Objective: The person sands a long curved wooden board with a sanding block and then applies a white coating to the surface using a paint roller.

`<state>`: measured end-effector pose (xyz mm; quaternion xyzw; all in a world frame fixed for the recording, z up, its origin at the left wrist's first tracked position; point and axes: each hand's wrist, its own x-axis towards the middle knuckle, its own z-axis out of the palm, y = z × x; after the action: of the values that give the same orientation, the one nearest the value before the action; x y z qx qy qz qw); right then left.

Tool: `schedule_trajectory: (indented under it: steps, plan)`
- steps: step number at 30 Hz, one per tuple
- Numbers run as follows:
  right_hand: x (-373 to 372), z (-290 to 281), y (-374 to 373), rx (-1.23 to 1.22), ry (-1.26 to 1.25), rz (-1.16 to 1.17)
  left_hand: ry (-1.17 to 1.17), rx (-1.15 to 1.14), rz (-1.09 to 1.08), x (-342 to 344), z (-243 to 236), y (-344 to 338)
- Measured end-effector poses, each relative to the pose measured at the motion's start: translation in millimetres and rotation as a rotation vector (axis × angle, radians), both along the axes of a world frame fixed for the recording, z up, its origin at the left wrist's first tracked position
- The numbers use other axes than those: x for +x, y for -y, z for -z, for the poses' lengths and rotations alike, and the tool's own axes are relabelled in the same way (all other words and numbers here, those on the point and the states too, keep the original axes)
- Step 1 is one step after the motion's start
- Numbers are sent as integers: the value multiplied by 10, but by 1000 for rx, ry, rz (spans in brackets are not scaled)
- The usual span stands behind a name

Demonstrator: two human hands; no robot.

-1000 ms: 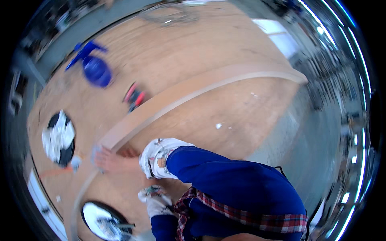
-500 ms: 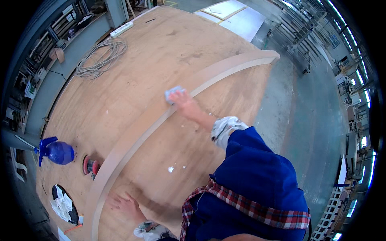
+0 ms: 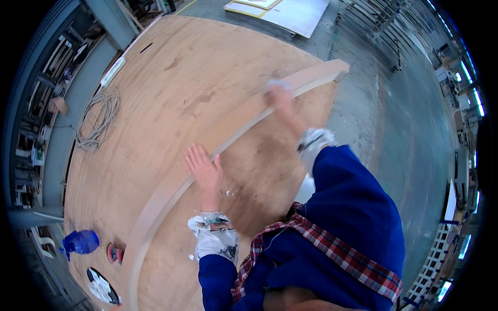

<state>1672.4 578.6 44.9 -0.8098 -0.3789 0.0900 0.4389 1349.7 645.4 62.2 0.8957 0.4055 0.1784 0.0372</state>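
Note:
A long curved board (image 3: 154, 208), pale with a whitish edge, lies across the wooden worktable (image 3: 129, 155). My left hand (image 3: 205, 170) rests flat on its middle stretch, fingers extended, with nothing in it. Farther along the curve, toward its far right end, my right hand (image 3: 283, 106) presses a small pale blue pad (image 3: 278, 83) against the top face. Motion smears that hand and the pad, so whether the pad is cloth or abrasive cannot be made out.
At the near left are a blue plastic jug (image 3: 82, 241), a red and black round tool (image 3: 114, 253) and a dark oval thing with white cloth (image 3: 101, 287). A coiled cable (image 3: 96, 122) and a white power strip (image 3: 113, 71) lie along the left edge. White panels (image 3: 295, 15) stand beyond the table.
My right hand has slid the pad up along the board toward its far right end. My left hand has come from the near tabletop onto the board's middle. The view has shifted.

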Motion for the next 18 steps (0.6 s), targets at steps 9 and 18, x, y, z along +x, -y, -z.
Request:
schedule_trajectory:
  steps: [9, 18]
  plan:
    - [-1502, -52, -218, 136, 453, -619, 179, -91, 176, 305, -54, 39]
    - [700, 97, 308, 55, 509, -354, 26, -59, 2, 343, -50, 115]
